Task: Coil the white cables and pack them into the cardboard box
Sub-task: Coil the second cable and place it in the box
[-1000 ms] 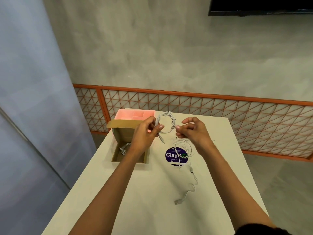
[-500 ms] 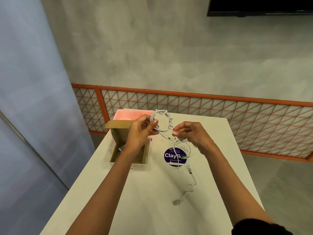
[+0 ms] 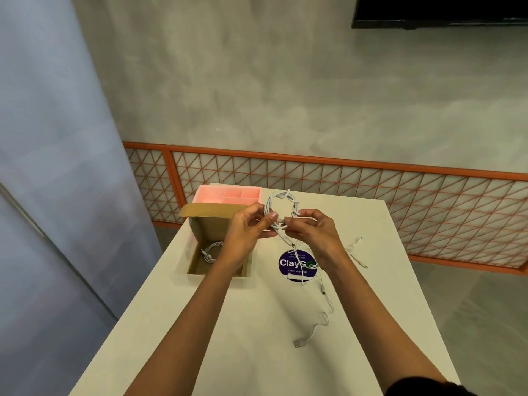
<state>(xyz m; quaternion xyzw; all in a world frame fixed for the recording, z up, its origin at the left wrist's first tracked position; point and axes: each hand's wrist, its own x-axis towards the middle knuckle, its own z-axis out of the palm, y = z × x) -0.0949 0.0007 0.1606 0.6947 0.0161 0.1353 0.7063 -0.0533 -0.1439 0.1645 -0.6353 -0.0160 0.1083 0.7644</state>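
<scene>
Lighting is looking soft and even here, nothing blowing out or glaring. The table (image 3: 257,324) is catching gentle light from above, with both forearms casting only faint shadows on it. Wide-angle lens is bending the orange railing (image 3: 371,164) and the edges at upper left. Whole frame is coming through a bit soft and smeary, especially the wall (image 3: 285,81).

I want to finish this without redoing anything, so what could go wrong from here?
The coiled cable, pinched between left hand and right hand, may spring open if its loose end isn't tucked. The cable on the table trails under the right forearm and could snag or be dragged off.
</scene>
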